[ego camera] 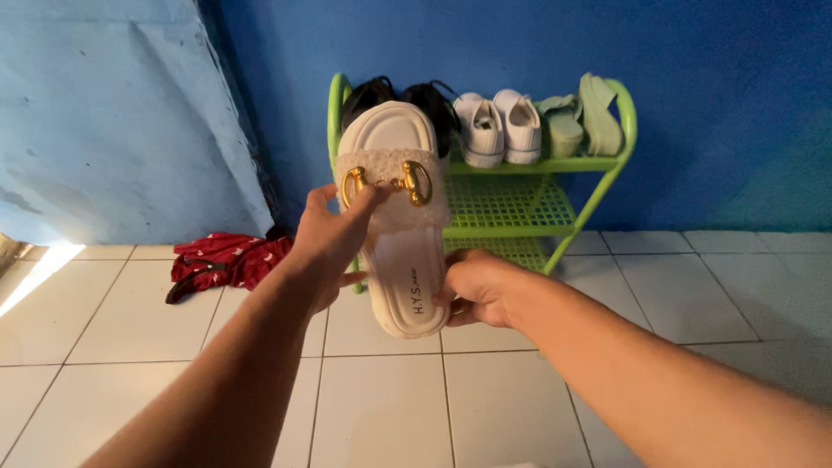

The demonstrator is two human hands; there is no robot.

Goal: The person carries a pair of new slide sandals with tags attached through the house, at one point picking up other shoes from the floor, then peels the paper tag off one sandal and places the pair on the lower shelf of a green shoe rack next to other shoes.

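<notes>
Blue wall [485, 43] behind, white tiled floor [381, 407] below, and a green metal shoe rack [511, 208] standing against the wall. I see both hands up in front of the rack holding one cream slide sandal [400, 251], sole side toward the rack, footbed toward me, toe end up.

The left hand [325, 247] is closed around the left edge of the sandal at the fuzzy strap, thumb lying near the gold buckle [387, 184]. The right hand [477, 290] pinches the heel end, fingers curled behind it, thumb on the footbed. So both hands grip the same sandal; it is in the air, clear of the floor, overlapping the rack's left side in view but I cannot tell whether it touches the rack.

The rack's top shelf already carries a dark pair [407, 95] at the left, mostly hidden behind the sandal, a white sneaker pair [501, 128] in the middle and a pale green pair [582, 121] at the right. The middle shelf and lower shelf look bare as far as I can see.

My read: three pairs sit shelved, this sandal is not set down anywhere yet, and I see no matching second sandal in view. A red cloth or garment [227, 260] lies on the floor left of the rack, untouched, well apart from both hands.
</notes>
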